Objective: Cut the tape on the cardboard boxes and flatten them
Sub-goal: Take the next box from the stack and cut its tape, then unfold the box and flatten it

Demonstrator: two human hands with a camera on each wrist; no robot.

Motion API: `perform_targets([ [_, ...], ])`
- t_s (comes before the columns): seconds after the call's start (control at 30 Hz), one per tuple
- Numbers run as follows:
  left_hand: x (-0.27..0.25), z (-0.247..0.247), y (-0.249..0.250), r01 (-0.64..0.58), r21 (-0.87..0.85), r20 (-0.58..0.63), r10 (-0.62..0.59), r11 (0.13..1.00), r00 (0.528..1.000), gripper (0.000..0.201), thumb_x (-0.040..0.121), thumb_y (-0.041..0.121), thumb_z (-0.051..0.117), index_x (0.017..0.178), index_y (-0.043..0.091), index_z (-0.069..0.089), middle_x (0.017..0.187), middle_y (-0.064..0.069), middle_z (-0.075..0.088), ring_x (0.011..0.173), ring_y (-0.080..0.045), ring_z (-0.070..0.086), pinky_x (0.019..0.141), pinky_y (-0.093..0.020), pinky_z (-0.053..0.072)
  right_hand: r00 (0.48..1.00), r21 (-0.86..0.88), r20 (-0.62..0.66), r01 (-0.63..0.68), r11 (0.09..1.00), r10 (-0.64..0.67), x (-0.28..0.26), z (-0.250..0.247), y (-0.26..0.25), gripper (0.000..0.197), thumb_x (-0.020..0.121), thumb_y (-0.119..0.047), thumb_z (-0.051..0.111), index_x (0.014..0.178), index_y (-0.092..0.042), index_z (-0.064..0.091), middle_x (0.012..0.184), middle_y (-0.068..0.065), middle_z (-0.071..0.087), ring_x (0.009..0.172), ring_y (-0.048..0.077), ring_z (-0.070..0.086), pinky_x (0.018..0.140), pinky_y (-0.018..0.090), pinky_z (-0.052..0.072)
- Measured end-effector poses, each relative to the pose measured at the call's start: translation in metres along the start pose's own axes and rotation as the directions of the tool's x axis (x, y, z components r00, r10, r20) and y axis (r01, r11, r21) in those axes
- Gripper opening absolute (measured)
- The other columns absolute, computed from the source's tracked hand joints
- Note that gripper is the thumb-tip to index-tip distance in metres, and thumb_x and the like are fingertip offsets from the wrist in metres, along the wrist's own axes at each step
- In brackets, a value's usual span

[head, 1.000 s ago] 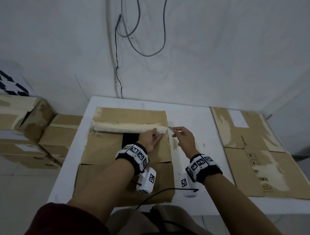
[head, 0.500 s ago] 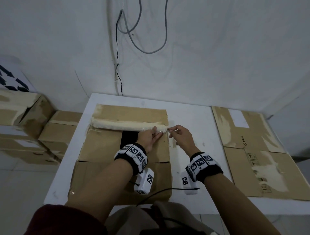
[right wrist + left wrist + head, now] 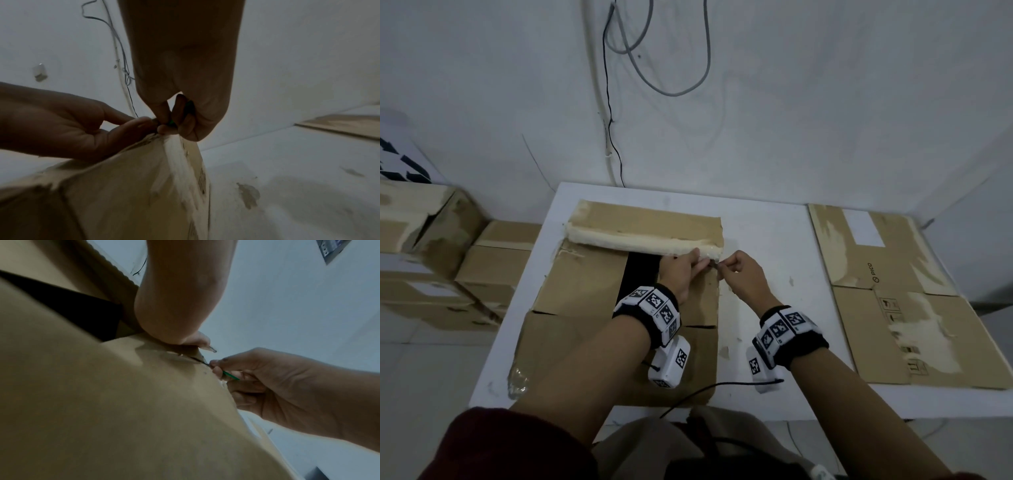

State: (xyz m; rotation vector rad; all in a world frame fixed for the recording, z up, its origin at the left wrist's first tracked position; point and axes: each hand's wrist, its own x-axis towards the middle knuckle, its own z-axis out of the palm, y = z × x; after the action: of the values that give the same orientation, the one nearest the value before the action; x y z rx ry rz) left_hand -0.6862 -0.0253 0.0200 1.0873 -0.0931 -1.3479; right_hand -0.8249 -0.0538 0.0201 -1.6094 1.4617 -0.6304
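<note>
Standing on a white desk (image 3: 763, 240) is a brown cardboard box (image 3: 585, 284), its flaps folded closed with a dark gap showing between two of them. A strip of pale, torn tape (image 3: 640, 241) runs along the seam near the box's far edge.

The left hand (image 3: 681, 270) rests flat on top of the box, fingers straight and pressing down on the flap just beside the right end of that seam. The right hand (image 3: 743, 277) is just beside it, at the box's right edge, with fingers curled and pinching a thin green-handled blade (image 3: 230, 375). In the left wrist view, the dark tip of the blade lies against the cardboard at the seam, close to the left fingertips (image 3: 200, 340). The two hands are nearly touching.

To the right on the same desk lies a flattened brown cardboard box (image 3: 900, 308) with a white label and torn pale patches, well apart from the box being worked on. On the floor to the left sits a stack of closed cardboard boxes (image 3: 431, 240). Grey and black cables (image 3: 688, 89) hang on the white wall behind the desk.
</note>
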Motion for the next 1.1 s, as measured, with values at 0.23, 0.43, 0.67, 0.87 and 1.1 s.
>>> perform_targets([
  [0.23,-0.006,0.025,0.032,-0.124,0.104,0.064,0.117,0.987,0.991,0.040,0.088,0.028,0.068,0.117,0.005,0.053,0.112,-0.010,0.067,0.098,-0.026,0.069,0.076,-0.032,0.060,0.943,0.129,-0.172,-0.267,0.955,0.286,-0.022,-0.003,0.068,0.027,0.090,-0.027,0.056,0.077,-0.004,0.056,0.082,0.012,0.064,0.071,0.023,0.054,0.064,0.032,0.042],
  [0.43,0.006,0.024,0.063,-0.324,0.271,0.123,0.301,0.907,0.946,0.024,0.094,0.044,0.055,0.111,0.026,0.058,0.118,0.007,0.061,0.117,-0.017,0.056,0.102,-0.038,0.045,0.923,-0.191,-0.103,-0.384,0.903,0.371,-0.039,-0.010,0.137,0.039,0.093,-0.044,0.057,0.068,-0.014,0.061,0.074,0.011,0.061,0.070,0.026,0.056,0.075,0.041,0.049],
  [0.67,0.063,-0.038,0.115,-0.374,0.905,0.264,0.421,0.204,0.868,0.048,0.091,0.020,0.059,0.137,0.013,0.048,0.136,-0.011,0.054,0.126,-0.031,0.048,0.107,-0.041,0.038,0.919,-0.484,-0.280,-0.385,0.786,0.277,0.009,-0.020,0.073,0.021,0.092,-0.032,0.052,0.109,-0.031,0.065,0.118,0.003,0.060,0.116,0.029,0.052,0.106,0.047,0.029],
  [0.87,0.065,-0.073,0.139,-0.098,0.929,0.189,0.230,-0.357,0.955,0.074,0.086,0.048,0.061,0.148,0.038,0.021,0.161,0.002,0.003,0.145,-0.039,0.007,0.114,-0.061,0.011,0.878,-0.516,-0.025,-0.420,0.746,0.477,0.041,-0.031,0.073,0.033,0.094,-0.022,0.051,0.115,-0.001,0.067,0.119,0.018,0.064,0.114,0.033,0.059,0.093,0.034,0.046],
  [1.1,0.060,-0.077,0.125,0.057,0.846,0.065,0.209,-0.531,0.976,0.127,0.061,0.068,0.075,0.144,0.050,-0.019,0.158,-0.003,-0.024,0.140,-0.051,-0.014,0.104,-0.075,0.015,0.963,-0.072,-0.266,0.016,0.997,-0.035,0.045,0.003,0.017,0.026,0.096,-0.016,0.056,0.121,-0.011,0.058,0.120,0.012,0.054,0.110,0.025,0.055,0.092,0.030,0.043],
])
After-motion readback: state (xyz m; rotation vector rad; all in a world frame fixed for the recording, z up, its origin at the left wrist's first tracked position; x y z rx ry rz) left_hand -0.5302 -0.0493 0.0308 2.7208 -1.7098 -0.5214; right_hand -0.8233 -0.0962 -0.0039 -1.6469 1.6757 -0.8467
